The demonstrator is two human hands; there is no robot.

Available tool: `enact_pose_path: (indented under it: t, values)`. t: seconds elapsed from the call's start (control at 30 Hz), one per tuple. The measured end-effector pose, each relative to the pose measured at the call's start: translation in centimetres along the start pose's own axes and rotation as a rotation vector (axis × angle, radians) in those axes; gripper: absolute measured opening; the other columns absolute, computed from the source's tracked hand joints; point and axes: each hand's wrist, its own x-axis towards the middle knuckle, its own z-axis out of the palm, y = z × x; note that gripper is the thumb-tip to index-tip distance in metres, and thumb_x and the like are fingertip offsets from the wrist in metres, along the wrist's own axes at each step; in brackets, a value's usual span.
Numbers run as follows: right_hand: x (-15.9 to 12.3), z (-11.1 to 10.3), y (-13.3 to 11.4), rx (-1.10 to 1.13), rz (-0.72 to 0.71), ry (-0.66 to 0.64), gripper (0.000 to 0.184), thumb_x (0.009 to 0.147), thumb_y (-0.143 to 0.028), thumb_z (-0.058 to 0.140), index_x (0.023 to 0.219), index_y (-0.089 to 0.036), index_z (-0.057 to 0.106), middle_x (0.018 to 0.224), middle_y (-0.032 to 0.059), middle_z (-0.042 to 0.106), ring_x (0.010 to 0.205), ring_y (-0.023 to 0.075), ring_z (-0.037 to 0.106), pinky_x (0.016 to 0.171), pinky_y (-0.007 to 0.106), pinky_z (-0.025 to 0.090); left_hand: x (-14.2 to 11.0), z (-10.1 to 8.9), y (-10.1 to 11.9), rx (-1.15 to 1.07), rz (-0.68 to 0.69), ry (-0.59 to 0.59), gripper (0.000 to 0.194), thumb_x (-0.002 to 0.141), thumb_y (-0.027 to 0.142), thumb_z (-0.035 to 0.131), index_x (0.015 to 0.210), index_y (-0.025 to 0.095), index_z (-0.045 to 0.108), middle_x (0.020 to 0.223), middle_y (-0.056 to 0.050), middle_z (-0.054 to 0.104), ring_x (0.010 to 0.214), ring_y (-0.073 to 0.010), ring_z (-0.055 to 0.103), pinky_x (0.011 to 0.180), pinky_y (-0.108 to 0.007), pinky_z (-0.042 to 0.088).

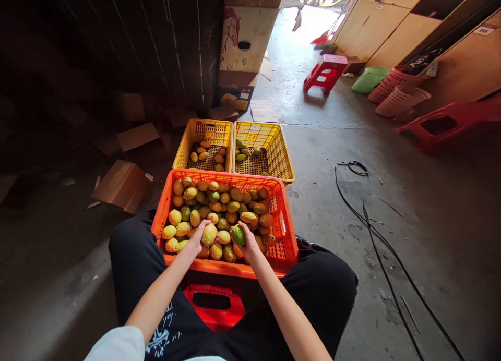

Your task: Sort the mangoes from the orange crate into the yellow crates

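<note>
My left hand (198, 239) is closed round a yellow, lumpy, oval fruit (209, 235), somewhat like a lemon. In my right hand (249, 242) is a darker green fruit (238, 235) of similar size, gripped with the thumb over its side. Both hands are above the near part of an orange-red plastic crate (224, 267) between my knees. Many yellow, green and brownish oval fruits (232, 206) lie loose inside it, filling most of its floor. The fingers under each held fruit are partly hidden.
Behind the orange crate stand two yellow crates: the left one (183, 144) holds several yellowish fruits, the right one (287, 160) several greener ones. A red stool (326, 71), pink baskets (403, 100) and black cable (376, 241) are to the right. Cardboard (123, 183) lies left.
</note>
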Motion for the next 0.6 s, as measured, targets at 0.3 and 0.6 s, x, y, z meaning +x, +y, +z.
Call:
enact_pose_path:
  t: [0.3, 0.6]
  values:
    - [-1.1, 0.7, -0.5, 0.052, 0.06, 0.032, 0.032, 0.072, -0.027, 0.093, 0.082, -0.025, 0.063, 0.07, -0.0021, 0.074, 0.065, 0.0198, 0.075, 0.063, 0.032, 0.065, -1.1, 1.2, 0.7, -0.114, -0.044, 0.026, 0.028, 0.108, 0.028, 0.05, 0.107, 0.008, 0.069, 0.07, -0.01, 0.073, 0.055, -0.0207, 0.072, 0.051, -0.027, 0.061]
    - [-0.9, 0.5, -0.3, -0.024, 0.043, -0.003, 0.031, 0.08, -0.051, 0.082, 0.082, -0.027, 0.063, 0.067, 0.0014, 0.073, 0.08, 0.0282, 0.081, 0.061, 0.034, 0.064, -0.5, 0.6, 0.6, -0.168, -0.015, -0.007, 0.03, 0.108, 0.031, 0.049, 0.116, 0.009, 0.068, 0.078, -0.012, 0.076, 0.06, -0.0221, 0.076, 0.061, -0.033, 0.067]
